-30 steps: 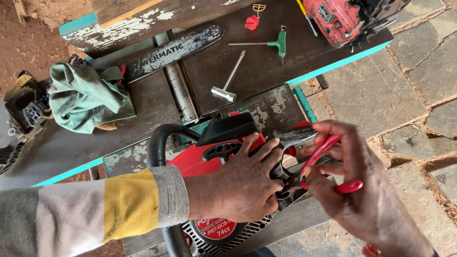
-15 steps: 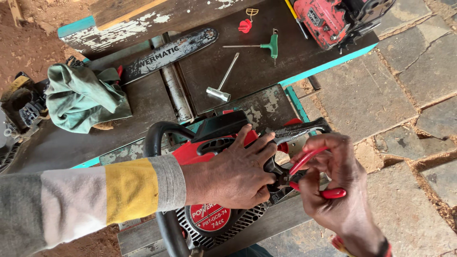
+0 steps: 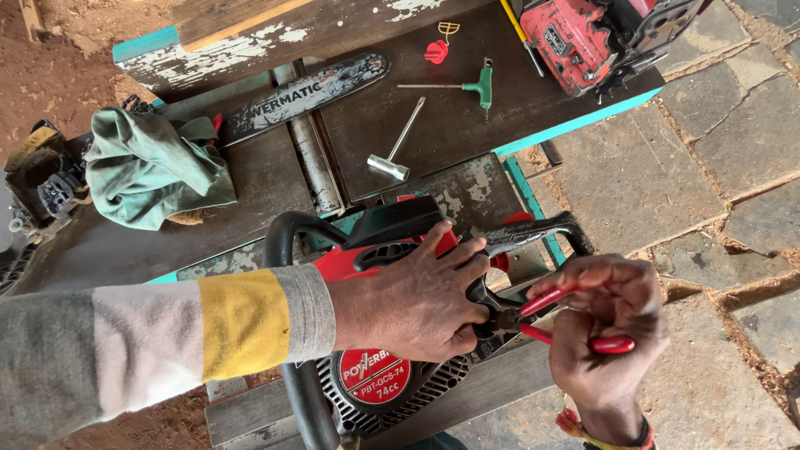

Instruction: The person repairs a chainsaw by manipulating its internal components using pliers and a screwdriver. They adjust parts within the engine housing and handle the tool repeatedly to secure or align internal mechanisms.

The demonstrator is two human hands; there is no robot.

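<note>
A red and black chainsaw body (image 3: pixel 377 383) lies on the dark wooden workbench (image 3: pixel 267 192) at the near edge. My left hand (image 3: pixel 412 300) presses flat on top of it, fingers spread over the rear handle area. My right hand (image 3: pixel 604 333) grips red-handled pliers (image 3: pixel 562 321) whose jaws reach into the saw's side next to my left fingertips. The spot the jaws touch is hidden under my fingers.
On the bench lie a detached guide bar (image 3: pixel 304 96), a green rag (image 3: pixel 150 167), a metal socket wrench (image 3: pixel 396 146), a green T-handle key (image 3: pixel 467 85) and a small red part (image 3: pixel 436 52). A second red saw (image 3: pixel 600 37) sits at the far right corner. Stone paving (image 3: pixel 717 183) lies to the right.
The view has shifted slightly. My right hand with the pliers has moved a little lower and closer to the saw; my left hand stays pressed on the saw.
</note>
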